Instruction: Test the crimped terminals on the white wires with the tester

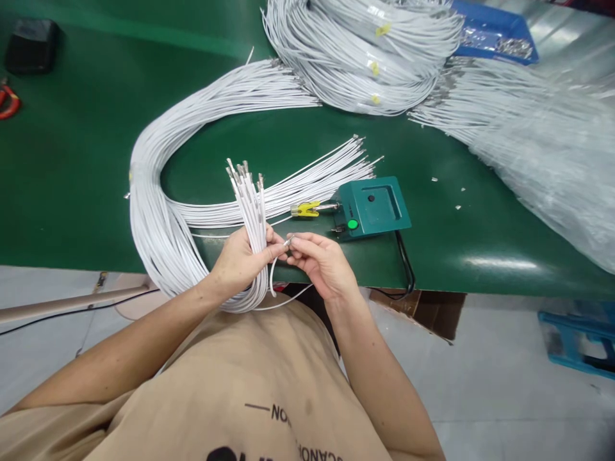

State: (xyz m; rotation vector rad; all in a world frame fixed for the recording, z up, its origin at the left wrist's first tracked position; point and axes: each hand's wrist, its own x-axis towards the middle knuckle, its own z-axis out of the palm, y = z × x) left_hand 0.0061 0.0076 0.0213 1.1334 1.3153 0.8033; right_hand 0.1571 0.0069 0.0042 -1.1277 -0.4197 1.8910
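Note:
My left hand (243, 259) is wrapped round a bundle of white wires (253, 221), whose metal-tipped ends point up. Between its thumb and forefinger a single white wire end sticks out to the right. My right hand (324, 259) meets it there, fingertips pinched on a small metal terminal (290, 239) at that wire's end. My fingers partly cover the terminal. The rest of the wires curve in a big loop (151, 166) to the left on the green table. Just beyond my right hand sits a green tester box (372, 205) with a lit green button and a yellow clip (306, 209).
Coiled white wires (365, 57) lie at the back, near a blue tray (500, 32) of small metal parts. More wires under clear plastic (552, 134) cover the right side. A black box (32, 45) and red-handled tool (8, 101) lie far left. A black cable (407, 262) hangs over the front edge.

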